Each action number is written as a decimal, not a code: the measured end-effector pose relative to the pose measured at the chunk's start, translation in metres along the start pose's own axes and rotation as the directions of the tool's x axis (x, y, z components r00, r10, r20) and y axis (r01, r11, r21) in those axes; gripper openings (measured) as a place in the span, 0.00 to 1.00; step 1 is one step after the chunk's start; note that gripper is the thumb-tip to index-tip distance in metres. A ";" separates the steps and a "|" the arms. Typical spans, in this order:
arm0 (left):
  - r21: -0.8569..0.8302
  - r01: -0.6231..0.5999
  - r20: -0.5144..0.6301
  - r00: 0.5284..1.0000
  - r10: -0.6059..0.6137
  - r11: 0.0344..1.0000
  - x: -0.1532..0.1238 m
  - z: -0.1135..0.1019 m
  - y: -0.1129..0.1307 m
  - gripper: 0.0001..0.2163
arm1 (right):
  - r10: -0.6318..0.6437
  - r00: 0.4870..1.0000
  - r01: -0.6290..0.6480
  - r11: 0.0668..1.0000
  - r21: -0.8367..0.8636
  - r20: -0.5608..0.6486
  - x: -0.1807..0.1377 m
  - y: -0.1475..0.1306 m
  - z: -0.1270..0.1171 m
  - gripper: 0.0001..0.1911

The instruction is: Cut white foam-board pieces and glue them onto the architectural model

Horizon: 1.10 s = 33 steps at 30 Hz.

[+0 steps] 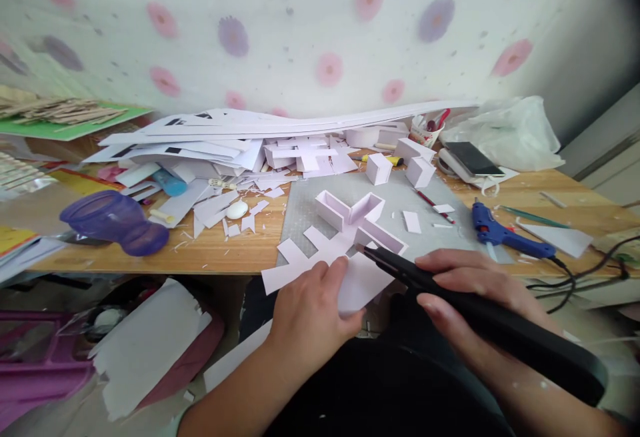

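Note:
My left hand grips a white card cutout at the table's front edge, fingers on top and thumb at its near side. The cutout has projecting tabs and a cross-like outline; part of it is under my fingers. Small open white card boxes stand on its far arms. My right hand is closed around a long black tool with a thick handle and a narrow nose. The nose's tip is close to the near wall of the right-hand box; whether they touch I cannot tell. The tool's exact kind is unclear.
A grey cutting mat lies under the boxes. Beyond are small white blocks and a red pencil. A blue glue gun with its cord is at right. Left are a purple vase-like container and piled card scraps.

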<state>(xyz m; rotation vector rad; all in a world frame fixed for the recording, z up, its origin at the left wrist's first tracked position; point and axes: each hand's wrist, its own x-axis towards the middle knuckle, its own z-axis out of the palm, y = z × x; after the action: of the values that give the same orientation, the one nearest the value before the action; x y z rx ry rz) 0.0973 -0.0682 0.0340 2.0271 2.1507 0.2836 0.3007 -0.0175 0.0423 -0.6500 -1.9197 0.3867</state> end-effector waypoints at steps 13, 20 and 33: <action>0.009 -0.043 -0.031 0.999 0.043 0.999 -0.001 0.004 -0.005 0.24 | -0.048 0.998 0.049 0.998 -0.041 0.044 0.006 -0.003 0.006 0.12; 0.004 -0.038 -0.018 0.999 0.038 0.999 0.001 0.002 -0.004 0.26 | -0.090 0.996 0.092 0.990 -0.106 0.018 -0.003 0.001 0.008 0.14; -0.018 -0.021 0.056 0.998 0.022 1.000 0.002 -0.008 0.000 0.25 | -0.180 0.983 0.181 0.975 -0.133 0.015 -0.002 -0.009 0.003 0.14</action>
<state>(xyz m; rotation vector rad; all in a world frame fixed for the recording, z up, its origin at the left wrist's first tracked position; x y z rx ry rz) 0.0948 -0.0660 0.0413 2.0252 2.0867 0.2440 0.2967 -0.0254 0.0446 -0.5554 -2.0014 0.1452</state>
